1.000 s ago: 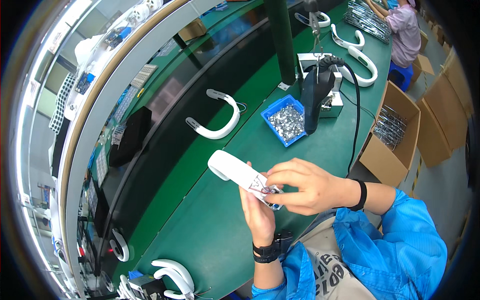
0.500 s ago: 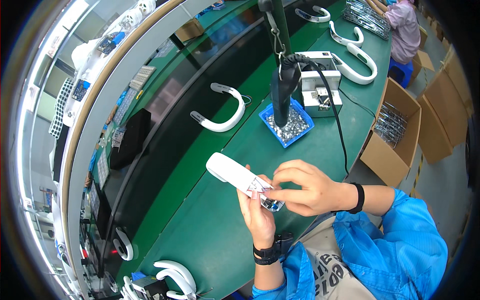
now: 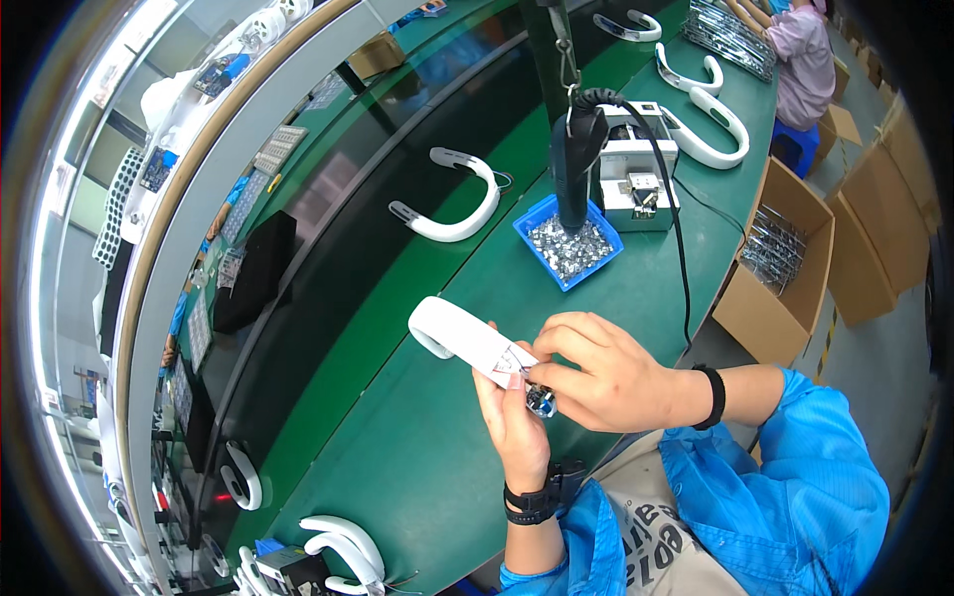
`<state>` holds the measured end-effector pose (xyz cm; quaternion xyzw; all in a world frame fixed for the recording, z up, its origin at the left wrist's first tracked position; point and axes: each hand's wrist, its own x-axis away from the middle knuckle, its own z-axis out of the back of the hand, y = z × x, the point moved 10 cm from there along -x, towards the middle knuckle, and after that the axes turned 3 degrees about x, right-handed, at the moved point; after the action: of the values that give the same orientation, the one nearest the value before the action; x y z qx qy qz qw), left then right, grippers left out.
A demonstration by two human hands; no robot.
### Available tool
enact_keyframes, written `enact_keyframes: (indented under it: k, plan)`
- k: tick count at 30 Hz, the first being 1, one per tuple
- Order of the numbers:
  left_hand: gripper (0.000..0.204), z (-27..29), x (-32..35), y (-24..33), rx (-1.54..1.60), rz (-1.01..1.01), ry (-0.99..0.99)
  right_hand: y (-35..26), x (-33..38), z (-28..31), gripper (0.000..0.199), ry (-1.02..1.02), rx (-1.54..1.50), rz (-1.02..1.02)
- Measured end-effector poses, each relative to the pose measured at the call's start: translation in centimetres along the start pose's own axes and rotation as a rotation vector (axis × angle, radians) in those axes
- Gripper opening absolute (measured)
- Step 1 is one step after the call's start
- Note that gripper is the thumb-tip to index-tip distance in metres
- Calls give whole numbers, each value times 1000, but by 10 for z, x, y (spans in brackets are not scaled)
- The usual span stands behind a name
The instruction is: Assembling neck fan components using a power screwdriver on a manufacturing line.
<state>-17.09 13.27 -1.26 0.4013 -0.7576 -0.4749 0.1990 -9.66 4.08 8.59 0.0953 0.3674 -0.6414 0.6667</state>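
A white curved neckband housing (image 3: 462,336) is held over the green bench, its rounded end pointing up and left. My left hand (image 3: 519,429) grips it from below, thumb on top near the open end. Thin wires and a small circuit board (image 3: 540,399) show at that end. My right hand (image 3: 611,372) is closed there, fingertips pinched against the opening; what they hold is hidden behind the fingers. Beyond my hands, a dark powered screwdriver (image 3: 573,169) hangs over a blue tray (image 3: 564,286) of small metal parts.
A grey-white machine (image 3: 636,159) stands behind the tray, with a black cable draped in front. Another neckband (image 3: 452,230) lies on the conveyor belt. More white housings (image 3: 343,541) sit lower left. On the right, a cardboard box (image 3: 760,323) holds metal rods; a person (image 3: 803,55) sits farther back.
The neckband on the belt has shifted up and right. The hanging screwdriver has swung slightly right. My right fingers have curled in closer at the housing's open end.
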Motion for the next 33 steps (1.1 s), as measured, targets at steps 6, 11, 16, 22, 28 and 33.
enact_keyframes:
  k: [6, 11, 16, 22, 28, 33]
  plan:
    - [47, 13, 5, 2, -62, -88, -9, -8, 10, -11, 35, 12, -50, -2]
    - [39, 6, 6, 8, -90, -141, 33, -12, 15, -2, 42, 56, -81, -6]
    - [40, 3, 6, 6, -11, -73, 46, -17, 12, -5, 47, 45, -38, -96]
    - [42, 7, 7, 4, -91, -124, 41, -17, 13, -9, 41, 92, 13, -205]
    - [44, 12, 9, 9, -97, -137, 44, -21, 8, -16, 36, 95, 121, -196]
    - [43, 18, 9, 9, -139, -142, 31, -15, 15, 0, 39, 201, -9, -86]
